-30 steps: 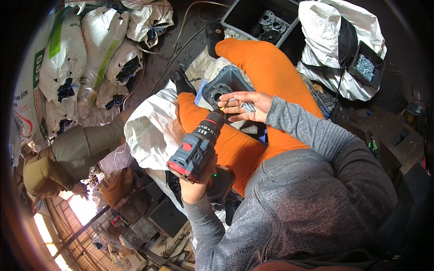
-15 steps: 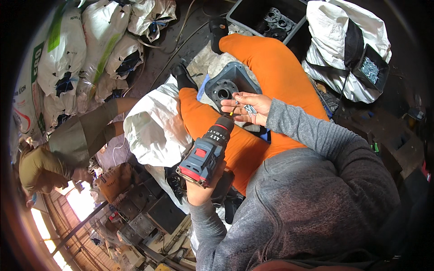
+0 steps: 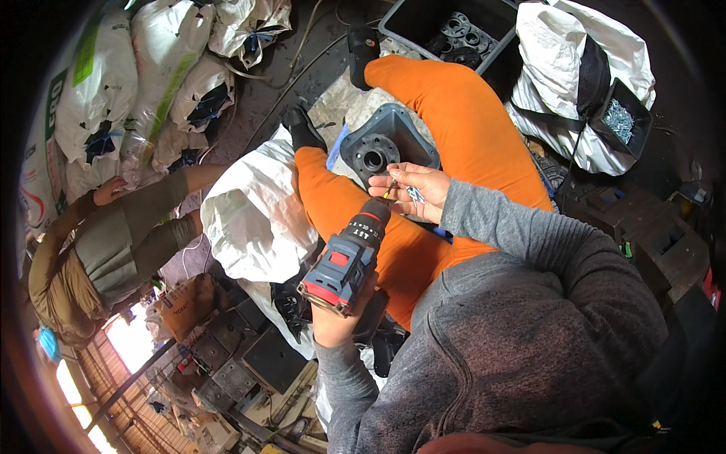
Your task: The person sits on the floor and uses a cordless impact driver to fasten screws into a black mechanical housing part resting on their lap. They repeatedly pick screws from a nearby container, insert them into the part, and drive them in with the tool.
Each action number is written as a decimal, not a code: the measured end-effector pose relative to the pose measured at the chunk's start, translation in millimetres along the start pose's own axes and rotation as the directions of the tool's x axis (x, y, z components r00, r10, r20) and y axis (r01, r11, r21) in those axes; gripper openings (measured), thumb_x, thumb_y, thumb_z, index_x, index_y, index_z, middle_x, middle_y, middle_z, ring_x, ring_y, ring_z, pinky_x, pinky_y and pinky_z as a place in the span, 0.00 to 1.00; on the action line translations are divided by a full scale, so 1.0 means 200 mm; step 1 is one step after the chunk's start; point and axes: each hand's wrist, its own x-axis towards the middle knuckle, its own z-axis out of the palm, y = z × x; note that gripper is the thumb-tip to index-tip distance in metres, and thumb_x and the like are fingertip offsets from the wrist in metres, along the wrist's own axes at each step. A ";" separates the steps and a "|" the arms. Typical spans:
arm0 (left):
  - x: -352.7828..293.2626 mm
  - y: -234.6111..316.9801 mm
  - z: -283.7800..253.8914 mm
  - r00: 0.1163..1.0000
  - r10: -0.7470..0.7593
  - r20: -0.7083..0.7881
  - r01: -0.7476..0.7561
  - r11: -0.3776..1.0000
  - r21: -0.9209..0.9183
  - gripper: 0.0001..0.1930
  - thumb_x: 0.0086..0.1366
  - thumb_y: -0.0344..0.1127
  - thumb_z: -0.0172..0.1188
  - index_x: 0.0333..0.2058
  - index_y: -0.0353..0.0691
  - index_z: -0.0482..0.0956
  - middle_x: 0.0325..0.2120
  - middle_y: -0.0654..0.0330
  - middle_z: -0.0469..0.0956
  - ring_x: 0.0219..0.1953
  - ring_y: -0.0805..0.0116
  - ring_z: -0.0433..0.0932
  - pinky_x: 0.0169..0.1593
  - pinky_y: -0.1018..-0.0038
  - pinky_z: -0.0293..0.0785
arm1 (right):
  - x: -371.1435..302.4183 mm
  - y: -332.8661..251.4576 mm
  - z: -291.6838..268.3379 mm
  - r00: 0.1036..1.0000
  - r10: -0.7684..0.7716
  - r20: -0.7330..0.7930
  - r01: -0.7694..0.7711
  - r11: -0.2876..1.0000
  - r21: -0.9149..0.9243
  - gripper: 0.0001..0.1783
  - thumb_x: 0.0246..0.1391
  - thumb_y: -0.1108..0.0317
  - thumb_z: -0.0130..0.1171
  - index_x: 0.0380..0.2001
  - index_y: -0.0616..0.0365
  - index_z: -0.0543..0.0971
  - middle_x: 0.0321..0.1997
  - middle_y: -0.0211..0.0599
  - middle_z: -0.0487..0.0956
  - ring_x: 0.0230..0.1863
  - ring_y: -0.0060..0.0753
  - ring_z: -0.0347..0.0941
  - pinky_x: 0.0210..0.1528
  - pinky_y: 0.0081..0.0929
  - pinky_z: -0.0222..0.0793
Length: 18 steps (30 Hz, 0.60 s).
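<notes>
My left hand (image 3: 333, 327) is wrapped round the grip of a cordless drill (image 3: 344, 261), dark grey with red parts, aimed away from me. In my right hand (image 3: 425, 181) lie several silver screws (image 3: 415, 195), and its thumb and fingers close together by the tip of the driver bit (image 3: 388, 191). Whether a screw sits on the bit is too small to tell. Just beyond that hand, between my orange-trousered legs, rests a grey tub-shaped housing (image 3: 412, 125). A dark round flange (image 3: 373, 153) with a central hole and a ring of smaller holes sits at its near left.
A black crate (image 3: 495, 64) at the far side contains round dark parts. To the right, a small black bin of screws (image 3: 618, 121) stands against a white sack (image 3: 556, 45). Filled white sacks (image 3: 98, 98) and another person (image 3: 113, 242) are on the left. Cables (image 3: 302, 72) cross the floor.
My right hand's fingers have drawn closer together around the bit tip. The drill has shifted very slightly. On the left, the other person has moved, an arm now reaching toward the sacks.
</notes>
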 end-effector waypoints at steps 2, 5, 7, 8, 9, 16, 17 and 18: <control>0.01 0.00 0.01 0.996 0.093 0.014 -0.094 0.987 0.131 0.20 0.51 0.29 0.67 0.45 0.38 0.78 0.37 0.56 0.81 0.39 0.60 0.81 0.46 0.67 0.76 | 0.00 0.02 -0.01 1.000 0.001 -0.030 -0.002 0.999 -0.043 0.10 0.65 0.64 0.50 0.45 0.56 0.67 0.52 0.44 0.77 0.53 0.38 0.75 0.50 0.40 0.78; 0.01 0.02 0.04 0.987 0.155 0.036 -0.158 0.943 0.292 0.22 0.51 0.31 0.67 0.47 0.39 0.78 0.40 0.54 0.81 0.42 0.59 0.81 0.51 0.67 0.74 | -0.01 0.07 -0.06 0.997 0.030 -0.073 -0.035 0.997 -0.068 0.11 0.65 0.63 0.51 0.45 0.57 0.67 0.51 0.44 0.77 0.52 0.36 0.76 0.48 0.39 0.79; -0.02 0.11 0.07 0.998 -0.050 0.033 0.047 0.995 0.089 0.22 0.52 0.32 0.67 0.48 0.39 0.78 0.43 0.53 0.80 0.45 0.58 0.80 0.55 0.66 0.72 | 0.02 0.11 -0.15 0.994 0.069 -0.090 -0.079 0.990 -0.115 0.14 0.65 0.60 0.52 0.48 0.55 0.68 0.50 0.43 0.78 0.50 0.34 0.77 0.46 0.36 0.79; -0.01 0.10 0.07 0.999 -0.017 0.028 0.014 0.995 0.099 0.23 0.51 0.31 0.67 0.48 0.40 0.77 0.41 0.54 0.81 0.43 0.58 0.81 0.52 0.66 0.74 | 0.02 0.13 -0.17 0.988 0.102 -0.113 -0.116 0.985 -0.130 0.17 0.64 0.59 0.52 0.51 0.55 0.68 0.50 0.43 0.78 0.50 0.33 0.77 0.46 0.35 0.79; 0.01 0.07 0.06 0.993 0.111 0.046 -0.118 0.971 0.207 0.22 0.51 0.31 0.67 0.47 0.40 0.78 0.40 0.54 0.81 0.42 0.57 0.81 0.51 0.65 0.74 | 0.02 0.14 -0.17 0.981 0.136 -0.135 -0.155 0.978 -0.142 0.19 0.64 0.58 0.53 0.54 0.54 0.68 0.49 0.42 0.79 0.51 0.32 0.77 0.47 0.34 0.79; 0.12 -0.02 -0.07 0.998 -0.066 -0.021 0.067 0.997 0.049 0.13 0.53 0.24 0.64 0.39 0.35 0.80 0.30 0.59 0.79 0.31 0.65 0.78 0.36 0.70 0.73 | 0.12 0.07 -0.23 0.895 -0.165 -0.413 0.037 0.953 -0.301 0.15 0.67 0.59 0.46 0.51 0.52 0.74 0.19 0.16 0.59 0.14 0.10 0.48 0.12 0.12 0.45; 0.14 -0.05 -0.07 0.997 -0.080 -0.018 0.081 0.996 0.026 0.11 0.54 0.24 0.64 0.38 0.35 0.79 0.27 0.62 0.78 0.25 0.71 0.75 0.29 0.73 0.70 | 0.14 0.05 -0.22 0.886 -0.193 -0.421 0.066 0.952 -0.299 0.15 0.67 0.59 0.47 0.50 0.53 0.74 0.18 0.15 0.58 0.13 0.09 0.47 0.12 0.13 0.43; 0.16 -0.06 -0.08 0.996 -0.089 -0.014 0.089 0.996 0.014 0.11 0.55 0.25 0.63 0.38 0.35 0.79 0.25 0.63 0.78 0.22 0.74 0.73 0.25 0.75 0.69 | 0.16 0.04 -0.21 0.882 -0.208 -0.422 0.075 0.948 -0.310 0.14 0.67 0.59 0.48 0.50 0.52 0.75 0.17 0.14 0.57 0.13 0.09 0.46 0.12 0.13 0.42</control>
